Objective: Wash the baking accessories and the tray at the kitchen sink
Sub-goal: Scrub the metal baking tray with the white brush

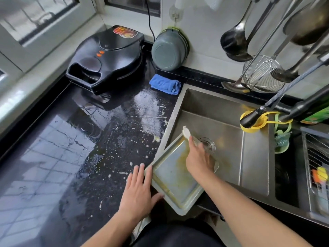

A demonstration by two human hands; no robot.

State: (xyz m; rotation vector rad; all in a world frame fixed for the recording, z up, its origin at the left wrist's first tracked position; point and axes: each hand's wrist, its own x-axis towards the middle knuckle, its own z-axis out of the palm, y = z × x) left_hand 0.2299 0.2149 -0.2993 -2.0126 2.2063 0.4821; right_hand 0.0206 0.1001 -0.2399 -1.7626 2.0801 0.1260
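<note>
While the flat left hand (138, 190) only props the tray (175, 182) and the right hand (198, 157) pinches a spatula (187, 133) — the tray could slip into the sink (222, 104).

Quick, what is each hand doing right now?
Left hand: open, straight fingers resting on the tray at its edge.
Right hand: closed round the handle of a pale spatula, over the tray.

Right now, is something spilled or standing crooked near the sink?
Yes. Pale batter-like splashes and wet patches lie over the black counter left of the sink. The greasy tray sits tilted, half over the sink edge, steadied by the left hand.
</note>
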